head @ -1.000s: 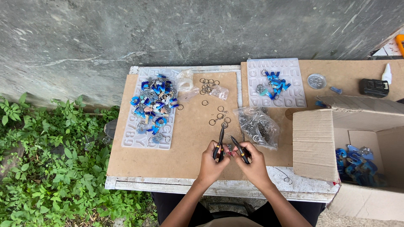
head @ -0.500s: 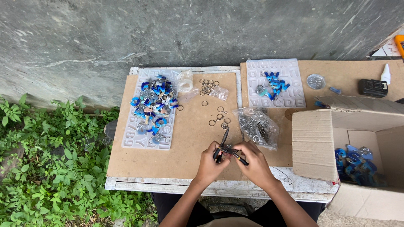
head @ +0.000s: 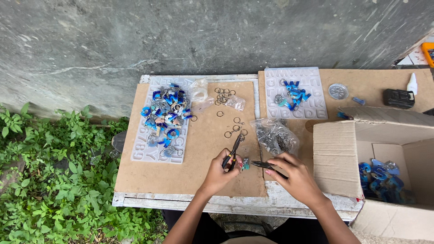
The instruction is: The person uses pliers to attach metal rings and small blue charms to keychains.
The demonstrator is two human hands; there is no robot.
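Observation:
My left hand (head: 219,174) grips black pliers (head: 233,151) that point up and away over the brown board (head: 199,144). My right hand (head: 294,176) holds a second pair of black pliers (head: 263,165) pointing left. Between the two plier tips sits a small teal and silver keychain piece (head: 245,163). Loose metal rings (head: 234,128) lie just beyond the pliers. A clear bag of metal chains (head: 275,136) rests right of them.
A white letter mould (head: 149,149) carries a heap of blue letter charms (head: 166,114) at the left. A second mould (head: 294,92) with a few charms lies at the back. An open cardboard box (head: 384,171) holding blue pieces stands right. Plants (head: 54,180) grow left of the table.
My hands have drawn slightly apart; the right pliers now point left toward the small piece, and the left pliers tilt up to the right.

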